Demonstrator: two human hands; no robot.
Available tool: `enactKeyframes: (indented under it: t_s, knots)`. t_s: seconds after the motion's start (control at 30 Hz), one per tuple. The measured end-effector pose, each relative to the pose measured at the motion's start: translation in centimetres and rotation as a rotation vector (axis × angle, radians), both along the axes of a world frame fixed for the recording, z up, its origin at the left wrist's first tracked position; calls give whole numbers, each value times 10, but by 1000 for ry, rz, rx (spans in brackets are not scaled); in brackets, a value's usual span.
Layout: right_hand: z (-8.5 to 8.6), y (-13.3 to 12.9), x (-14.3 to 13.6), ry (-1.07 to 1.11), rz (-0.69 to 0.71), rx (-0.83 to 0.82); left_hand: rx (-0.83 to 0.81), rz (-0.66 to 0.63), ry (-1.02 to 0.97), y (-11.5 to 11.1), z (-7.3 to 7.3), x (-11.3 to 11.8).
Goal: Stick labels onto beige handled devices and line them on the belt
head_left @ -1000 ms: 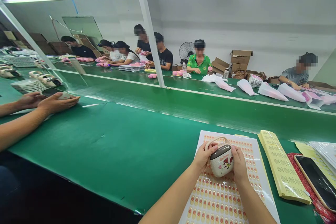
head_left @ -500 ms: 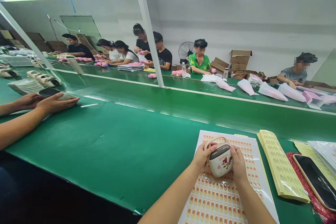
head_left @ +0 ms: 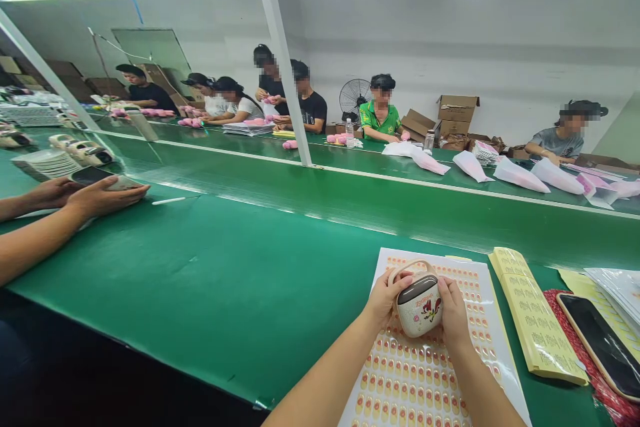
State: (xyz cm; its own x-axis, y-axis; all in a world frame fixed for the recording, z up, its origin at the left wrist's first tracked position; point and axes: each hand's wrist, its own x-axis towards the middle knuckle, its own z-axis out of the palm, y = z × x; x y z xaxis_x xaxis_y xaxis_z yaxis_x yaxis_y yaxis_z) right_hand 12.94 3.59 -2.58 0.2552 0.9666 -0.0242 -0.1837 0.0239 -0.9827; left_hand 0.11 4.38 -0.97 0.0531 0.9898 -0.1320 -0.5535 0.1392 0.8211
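Note:
Between my two hands is a small rounded cream case (head_left: 417,321) with a dark brown glossy top, a beige carry loop and a printed red figure with lettering on its front. My left hand (head_left: 384,299) grips its left side near the loop, fingers curled on the top edge. On the opposite side, my right hand (head_left: 454,313) is closed against the case, its thumb near the upper corner. Beneath both hands lies a white sheet of small oval stickers (head_left: 395,363), with orange-red and yellow marks, in rows.
To the right are a folded yellow label stack (head_left: 537,320) and a phone (head_left: 600,340) on red wrap. At left, a co-worker's hands (head_left: 107,197) hold a similar case near a white pen (head_left: 169,201). A raised green ledge (head_left: 350,197) runs behind; several people sit beyond.
The case stays in both my hands at almost the same spot and tilt. The co-worker's hands at left have shifted very slightly left.

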Motion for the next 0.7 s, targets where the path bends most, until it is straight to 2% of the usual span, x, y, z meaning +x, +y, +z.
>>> enactKeyframes:
  t_s: [0.7]
  knots:
    - [2, -1, -1, 9, -2, -6, -1, 22, 13, -1, 1, 1]
